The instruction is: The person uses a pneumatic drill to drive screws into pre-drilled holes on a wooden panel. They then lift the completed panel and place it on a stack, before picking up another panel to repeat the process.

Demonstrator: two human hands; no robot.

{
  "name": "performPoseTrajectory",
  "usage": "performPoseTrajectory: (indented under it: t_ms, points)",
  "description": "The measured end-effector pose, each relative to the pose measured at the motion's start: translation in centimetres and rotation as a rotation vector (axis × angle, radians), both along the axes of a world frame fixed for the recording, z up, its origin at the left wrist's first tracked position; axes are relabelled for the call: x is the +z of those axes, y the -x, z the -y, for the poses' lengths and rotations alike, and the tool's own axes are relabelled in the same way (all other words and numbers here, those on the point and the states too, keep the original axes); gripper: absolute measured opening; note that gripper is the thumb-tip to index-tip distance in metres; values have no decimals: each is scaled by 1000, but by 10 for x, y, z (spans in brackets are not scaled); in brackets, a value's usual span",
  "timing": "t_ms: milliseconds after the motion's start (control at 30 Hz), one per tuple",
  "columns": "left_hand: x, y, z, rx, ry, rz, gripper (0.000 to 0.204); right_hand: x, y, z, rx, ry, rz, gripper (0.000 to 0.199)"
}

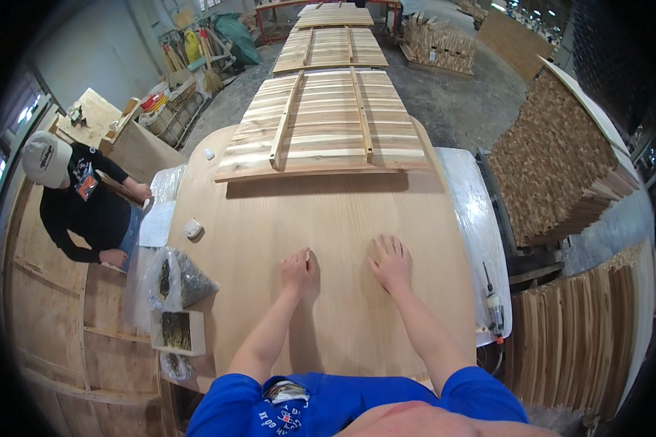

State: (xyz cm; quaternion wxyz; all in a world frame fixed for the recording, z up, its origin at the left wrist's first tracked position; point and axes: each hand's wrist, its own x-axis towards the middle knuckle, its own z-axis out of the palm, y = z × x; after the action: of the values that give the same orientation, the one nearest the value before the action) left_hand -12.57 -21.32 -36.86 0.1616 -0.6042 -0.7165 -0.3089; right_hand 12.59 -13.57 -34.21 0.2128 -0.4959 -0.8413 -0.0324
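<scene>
My left hand (297, 272) rests on a smooth, pale wooden board (350, 328) with its fingers curled in. Something small and whitish shows by its thumb, too little to name. To its right, my right hand (391, 264) lies flat on the same board, fingers stretched out, holding nothing. Beyond both hands, a slatted wooden panel (324, 124) with two battens across it lies over the far part of the board.
Along the left edge are a plastic bag of small dark pieces (186, 280), an open box of fasteners (176, 331) and a white lump (192, 229). A power screwdriver (495, 313) lies at right. A co-worker (87, 197) stands left. Wood stacks (561, 160) stand right.
</scene>
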Motion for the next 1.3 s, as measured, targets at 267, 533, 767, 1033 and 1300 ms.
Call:
performPoseTrajectory:
  t_ms: [267,533,767,1033,1300]
  points:
    - [-31,-57,137,-179,37,-5,25,-20,-19,63,8,-16,73,55]
    - [-52,-63,236,-98,204,90,26,-35,-40,105,24,-1,173,56]
    - [-48,-4,271,-372,114,1957,36,-27,-24,104,46,22,209,58]
    - [14,36,349,-636,-307,2397,57,-37,-25,158,-82,202,288,61]
    - [-14,120,395,-545,-509,2327,48,-41,-14,215,-125,227,228,62]
